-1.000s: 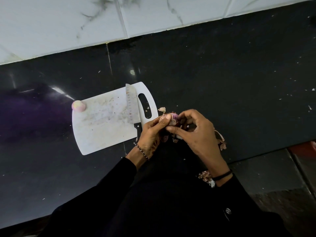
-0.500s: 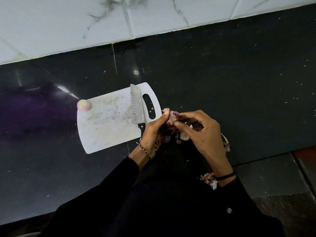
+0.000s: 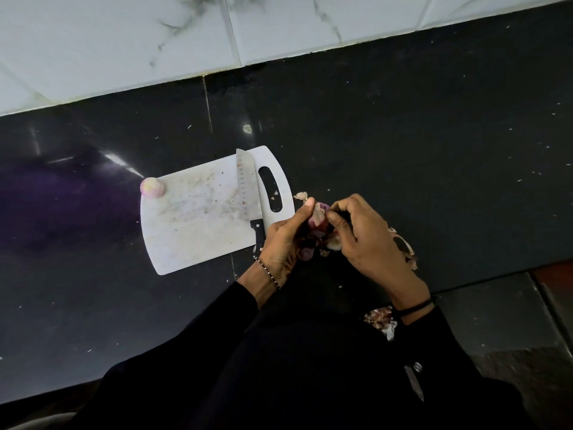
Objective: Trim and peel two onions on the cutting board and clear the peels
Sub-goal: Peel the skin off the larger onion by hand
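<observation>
A white cutting board [image 3: 198, 225] lies on the black counter. One peeled pale pink onion [image 3: 152, 187] sits at its far left corner. A knife [image 3: 246, 187] rests on the board beside the handle slot, blade pointing away from me. Just right of the board, my left hand [image 3: 283, 240] grips a second small purple onion [image 3: 319, 217] with the thumb on top. My right hand [image 3: 369, 240] pinches the papery skin on that onion. Loose peels [image 3: 403, 246] lie under and beside my hands.
Black stone counter [image 3: 418, 135] runs to a white marble tile wall [image 3: 155, 41] at the back. More peels [image 3: 381, 319] lie at the counter's near edge by my right wrist. Small flecks of skin dot the counter.
The hands stay at the same spot right of the board. My right fingers have shifted on the onion's skin, and the camera view has drifted slightly.
</observation>
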Demonstrator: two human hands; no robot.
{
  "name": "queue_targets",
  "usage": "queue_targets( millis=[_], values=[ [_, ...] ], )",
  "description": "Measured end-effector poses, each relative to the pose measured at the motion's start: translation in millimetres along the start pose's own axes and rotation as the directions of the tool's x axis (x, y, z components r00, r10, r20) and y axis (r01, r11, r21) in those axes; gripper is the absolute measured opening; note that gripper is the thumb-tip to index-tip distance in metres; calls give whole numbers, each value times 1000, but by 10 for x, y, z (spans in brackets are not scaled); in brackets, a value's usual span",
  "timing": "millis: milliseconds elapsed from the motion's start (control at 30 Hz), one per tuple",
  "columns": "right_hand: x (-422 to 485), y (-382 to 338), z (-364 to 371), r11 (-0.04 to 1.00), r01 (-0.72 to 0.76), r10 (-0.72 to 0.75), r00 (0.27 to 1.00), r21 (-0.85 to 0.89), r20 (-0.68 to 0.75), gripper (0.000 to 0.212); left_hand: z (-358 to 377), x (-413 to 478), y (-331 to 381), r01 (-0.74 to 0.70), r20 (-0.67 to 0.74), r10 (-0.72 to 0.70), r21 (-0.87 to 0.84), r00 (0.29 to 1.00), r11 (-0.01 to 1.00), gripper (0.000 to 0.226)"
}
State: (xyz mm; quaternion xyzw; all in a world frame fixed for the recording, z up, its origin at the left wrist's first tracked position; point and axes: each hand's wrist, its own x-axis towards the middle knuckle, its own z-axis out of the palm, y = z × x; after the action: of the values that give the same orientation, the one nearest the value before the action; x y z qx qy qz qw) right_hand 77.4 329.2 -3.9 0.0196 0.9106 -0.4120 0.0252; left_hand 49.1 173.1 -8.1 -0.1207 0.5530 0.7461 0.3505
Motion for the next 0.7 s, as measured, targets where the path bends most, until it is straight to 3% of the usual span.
queue_targets(
  millis=[200,467,633,700],
  values=[
    [-43,1,95,986,43,-66,988,-162,-138,29,78,28,-2,70,-20,-73,-125,997,990,49],
    [-110,8,105,981,117,-148,968,-155,-204,38,126,28,28,94,-58,-104,-154,993,984,77],
    [-160,-25,150,973,180,-209,952,-141,-224,23,79,53,83,89,-33,-96,-153,995,984,50],
    [-196,-33,204,979,185,-200,957,-92,-210,14,26,51,106,97,-36,-106,-183,994,978,50]
  ],
)
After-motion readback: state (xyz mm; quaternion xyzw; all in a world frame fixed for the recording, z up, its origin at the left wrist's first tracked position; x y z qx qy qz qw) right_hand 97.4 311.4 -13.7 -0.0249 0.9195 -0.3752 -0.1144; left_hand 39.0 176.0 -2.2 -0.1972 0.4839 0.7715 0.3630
